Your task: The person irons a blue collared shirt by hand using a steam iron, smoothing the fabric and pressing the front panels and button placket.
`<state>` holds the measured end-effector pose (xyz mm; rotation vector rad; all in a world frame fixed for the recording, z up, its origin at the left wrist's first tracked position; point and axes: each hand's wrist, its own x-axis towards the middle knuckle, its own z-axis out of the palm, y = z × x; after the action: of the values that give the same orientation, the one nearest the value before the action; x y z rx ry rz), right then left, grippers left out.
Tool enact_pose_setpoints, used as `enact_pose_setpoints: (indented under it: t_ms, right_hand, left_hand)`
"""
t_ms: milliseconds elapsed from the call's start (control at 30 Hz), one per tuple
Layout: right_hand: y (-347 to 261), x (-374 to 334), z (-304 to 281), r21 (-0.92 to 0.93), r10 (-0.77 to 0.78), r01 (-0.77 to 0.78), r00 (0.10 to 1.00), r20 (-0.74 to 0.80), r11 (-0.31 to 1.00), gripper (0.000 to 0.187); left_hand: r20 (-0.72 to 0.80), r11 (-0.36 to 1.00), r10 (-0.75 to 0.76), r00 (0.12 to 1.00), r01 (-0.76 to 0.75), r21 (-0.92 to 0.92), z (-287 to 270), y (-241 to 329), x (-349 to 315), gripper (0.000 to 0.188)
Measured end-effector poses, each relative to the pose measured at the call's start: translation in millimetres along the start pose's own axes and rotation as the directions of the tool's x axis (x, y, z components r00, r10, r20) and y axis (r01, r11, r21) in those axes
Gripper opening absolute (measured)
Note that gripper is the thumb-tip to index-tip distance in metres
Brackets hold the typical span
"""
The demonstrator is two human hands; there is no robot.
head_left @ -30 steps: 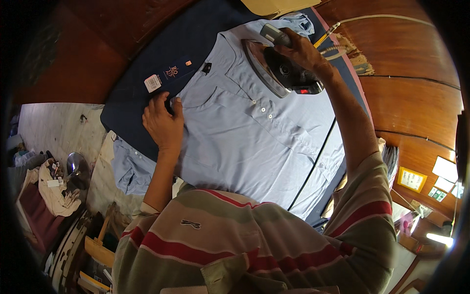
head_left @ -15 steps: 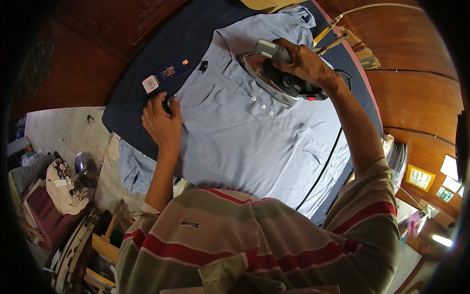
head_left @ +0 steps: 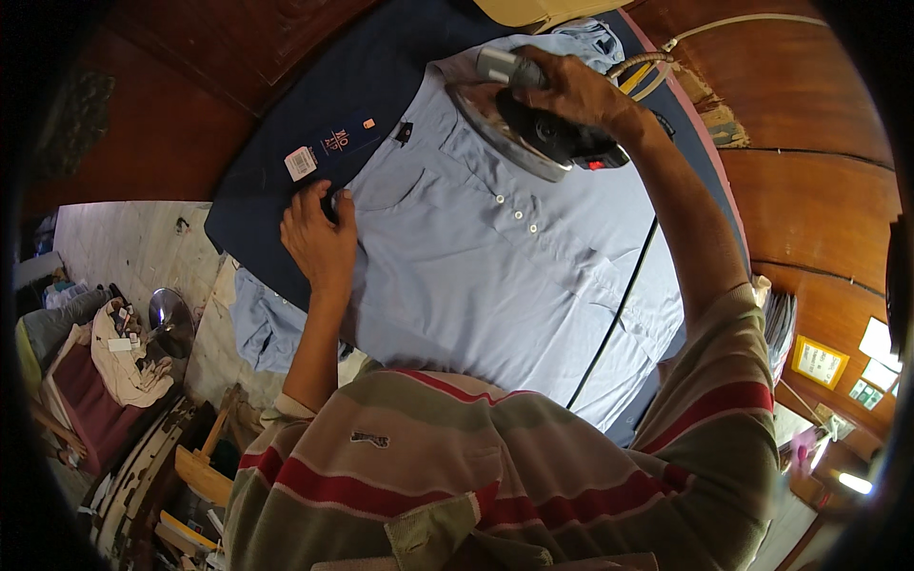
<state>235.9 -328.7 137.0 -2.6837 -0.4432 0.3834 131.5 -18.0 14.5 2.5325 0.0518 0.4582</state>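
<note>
The right hand (head_left: 571, 90) is clenched around the handle of an iron (head_left: 528, 119), which sits tilted at about one o'clock in the view, its shiny sole partly lifted over the collar end of a light blue shirt (head_left: 495, 276). The shirt lies spread across a dark blue padded desk (head_left: 286, 181), with its button strip running from the collar toward four o'clock and one side hanging off the edge at eight o'clock. The left hand (head_left: 319, 243) presses flat on the shoulder of the shirt at about ten o'clock; its grip holds nothing, only pinning the cloth. A white tag (head_left: 301, 163) lies on the desk just beside that hand.

The iron looks heavy and rigid, with a hot metal sole, so it is best taken only by the top handle, as it is now. Its dark cord (head_left: 619, 305) trails across the shirt toward five o'clock and could snag. The shirt looks thin, soft and limp; it will slide and wrinkle readily on the padding, so a flat palm near the seam or a pinch at the collar or hem seems the sound way to hold it.

Compared with half a second ago, the iron has moved up toward the collar, away from the buttons, and the sole appears tipped up more. The left hand has kept its place on the shoulder. A second ago the iron was already near the collar, so it has gone down and come back.
</note>
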Motion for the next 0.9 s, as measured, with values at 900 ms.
enact_pose_setpoints:
  t_ms: [900]
  right_hand:
    - [-47.1, 0.1, -3.2, -0.056, 0.180, -0.186, 0.979, -0.098, 0.981, 0.056]
  left_hand:
    - [-0.216, 0.910, 0.280, 0.936, -0.330, -0.251, -7.2, 0.8, 24.7, 0.019]
